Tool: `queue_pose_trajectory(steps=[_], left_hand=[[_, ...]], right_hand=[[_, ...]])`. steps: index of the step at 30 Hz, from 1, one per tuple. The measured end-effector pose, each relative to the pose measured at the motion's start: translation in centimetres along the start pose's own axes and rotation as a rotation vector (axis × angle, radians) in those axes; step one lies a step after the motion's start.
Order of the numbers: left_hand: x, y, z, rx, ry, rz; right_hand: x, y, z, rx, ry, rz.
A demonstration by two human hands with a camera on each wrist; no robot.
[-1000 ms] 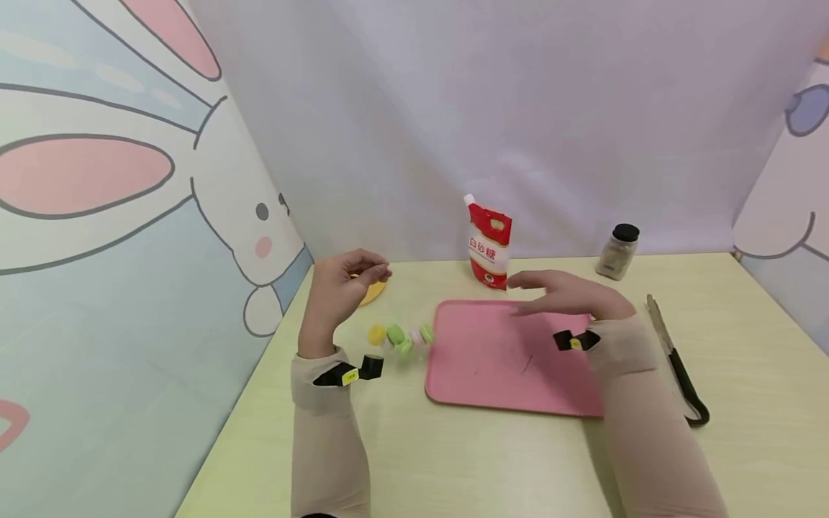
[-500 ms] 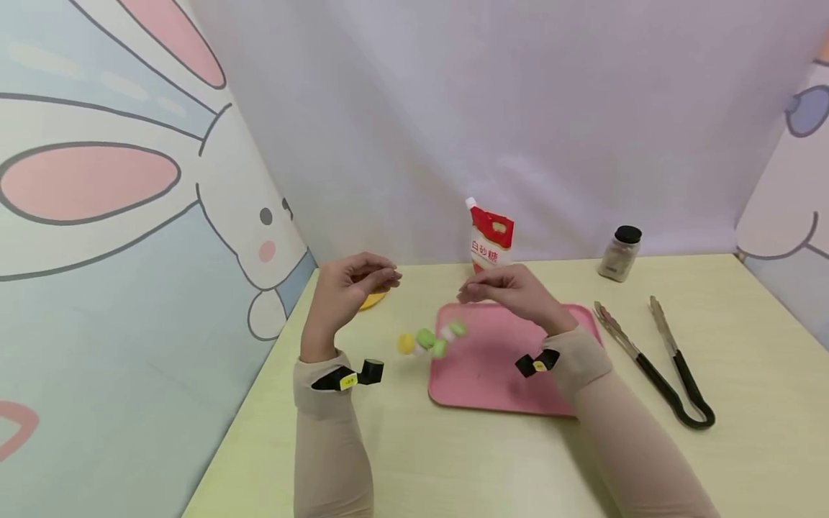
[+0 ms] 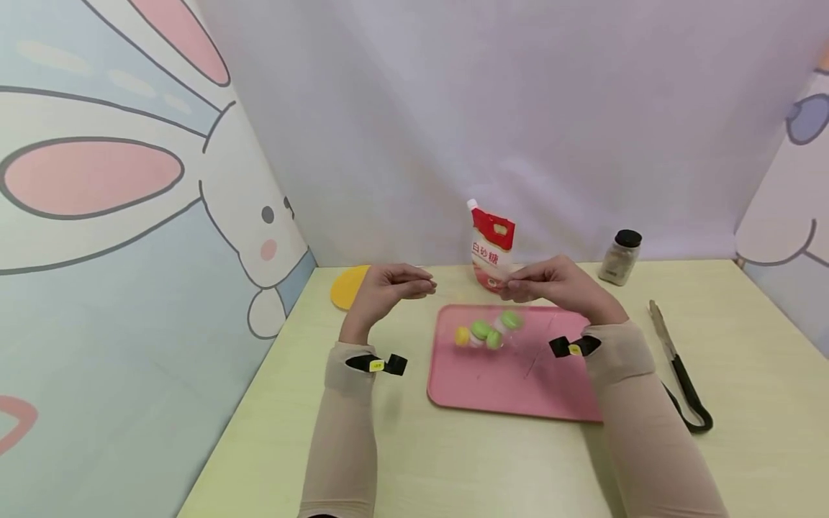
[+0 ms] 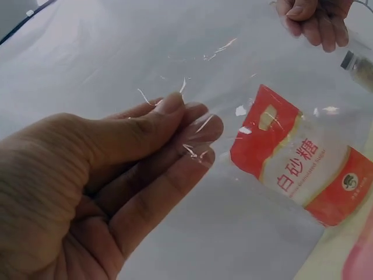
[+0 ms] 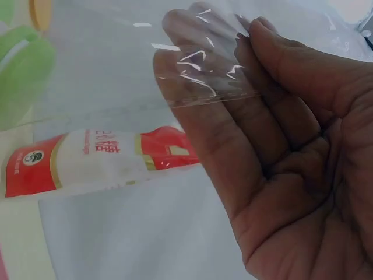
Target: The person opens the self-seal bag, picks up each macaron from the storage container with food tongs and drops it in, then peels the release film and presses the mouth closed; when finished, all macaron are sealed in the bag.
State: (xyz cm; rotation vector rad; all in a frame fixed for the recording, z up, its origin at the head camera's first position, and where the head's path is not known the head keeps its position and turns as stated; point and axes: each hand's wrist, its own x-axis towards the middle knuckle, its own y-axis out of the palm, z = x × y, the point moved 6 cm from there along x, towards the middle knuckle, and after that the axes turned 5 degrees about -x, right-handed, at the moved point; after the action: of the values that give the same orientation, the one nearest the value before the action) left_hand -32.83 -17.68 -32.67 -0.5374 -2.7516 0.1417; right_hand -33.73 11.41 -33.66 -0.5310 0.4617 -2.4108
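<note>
A clear plastic bag hangs between the two hands, hard to make out in the head view. Inside it are several small rounded pieces, green, yellow and whitish, showing above the pink tray. My left hand pinches one upper corner of the bag between thumb and fingers; the film creases over the fingertips in the left wrist view. Opposite, my right hand pinches the other side, thumb on the film and the other fingers behind it. Behind the bag, a red and white sugar pouch stands upright.
The pink tray lies mid-table under the bag. A yellow round disc sits at the back left. At the back right stands a black-capped jar. Black-handled tongs lie right, partly behind the right forearm.
My right hand came left to the bag's edge, took hold of it and moved back right. My left hand moved right too. The bag with its pieces shifted right, over the tray.
</note>
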Motion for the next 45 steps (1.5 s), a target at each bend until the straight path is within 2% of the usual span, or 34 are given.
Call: queue_pose_trajectory(steps=[5, 12, 19, 25, 28, 32, 34, 38, 40, 42, 45], left_hand=[[0.3, 0.2, 1.2, -0.002, -0.021, -0.007], [0.5, 0.3, 1.4, -0.005, 0.020, 0.014], [0.4, 0.5, 1.2, 0.109, 0.025, 0.026], [0.5, 0.7, 1.0, 0.178, 0.063, 0.035], [0.6, 0.9, 0.8, 0.219, 0.085, 0.044], [0.5, 1.1, 0.5, 0.191, 0.094, 0.085], [0.4, 1.2, 0.4, 0.205, 0.086, 0.084], [0.7, 1.4, 0.3, 0.326, 0.072, 0.027], [0.8, 1.5, 0.3, 0.376, 0.059, 0.007], [0.8, 2.0, 0.1, 0.400, 0.053, 0.021], [0.7, 3.2, -0.3, 0.448, 0.038, 0.076]], right_hand=[[-0.1, 0.0, -1.1, 0.029, 0.040, 0.019], [-0.1, -0.1, -1.6, 0.104, -0.007, 0.083], [-0.2, -0.4, -2.3, 0.141, 0.022, 0.035], [-0.4, -0.4, -2.9, 0.133, 0.017, -0.009], [-0.3, -0.6, -3.0, 0.106, -0.003, -0.034], [-0.1, -0.6, -3.0, 0.071, -0.015, -0.035], [0.0, -0.5, -3.0, 0.068, -0.011, -0.032], [0.1, -0.6, -2.8, 0.064, 0.001, -0.064], [0.1, -0.6, -2.6, 0.026, 0.024, -0.080], [0.2, -0.5, -2.5, -0.034, 0.056, -0.082], [0.3, -0.2, -2.3, -0.120, 0.092, -0.054]])
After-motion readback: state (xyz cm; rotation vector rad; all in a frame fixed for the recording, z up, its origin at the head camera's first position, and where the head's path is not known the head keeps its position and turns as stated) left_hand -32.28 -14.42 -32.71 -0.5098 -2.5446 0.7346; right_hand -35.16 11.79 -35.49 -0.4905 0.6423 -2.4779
